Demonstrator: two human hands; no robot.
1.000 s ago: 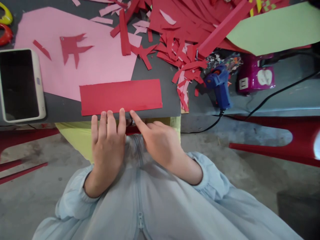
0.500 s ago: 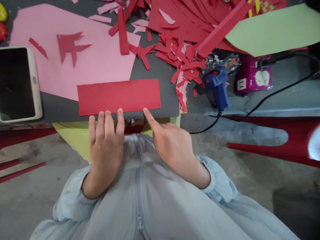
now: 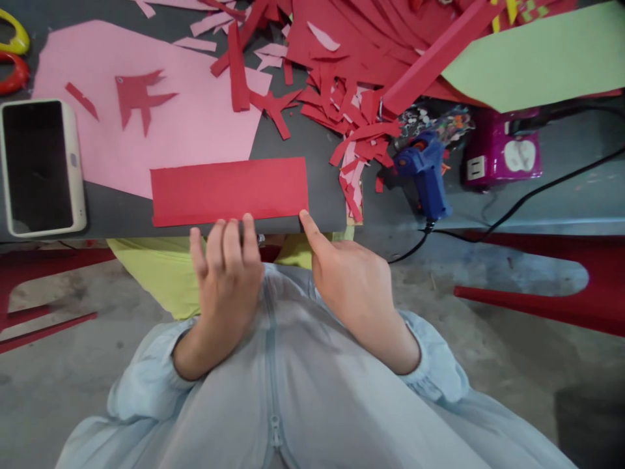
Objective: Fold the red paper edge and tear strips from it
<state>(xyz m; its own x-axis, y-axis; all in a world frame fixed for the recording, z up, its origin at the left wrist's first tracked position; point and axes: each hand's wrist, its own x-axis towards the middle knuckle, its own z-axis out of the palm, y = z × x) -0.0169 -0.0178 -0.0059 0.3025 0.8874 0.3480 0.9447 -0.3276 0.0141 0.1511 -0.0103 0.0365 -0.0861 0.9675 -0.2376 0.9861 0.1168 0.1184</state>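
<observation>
A red paper strip (image 3: 229,190), folded narrowly along its near long edge, lies at the table's front edge. My left hand (image 3: 227,280) is open, fingers stretched out, with the longer fingertips at the strip's near edge and nothing held. My right hand (image 3: 349,280) points its index finger to the strip's lower right corner, touching there. Its other fingers are curled under and partly hidden; no object shows in it. Behind the strip, a fish-like red paper cutout (image 3: 139,98) and a small red scrap (image 3: 82,101) rest on a pink sheet (image 3: 195,117).
A phone (image 3: 41,169) lies at the left, near scissors handles (image 3: 13,73). Red and pink scraps (image 3: 354,124) are heaped right of centre. Beyond them are a blue glue gun (image 3: 427,176) with a black cord, a purple box (image 3: 502,153) and pale green paper (image 3: 541,58).
Both hands have slid right along the strip's near edge. My right index finger has moved out to the strip's right corner. The camera view has shifted slightly.
</observation>
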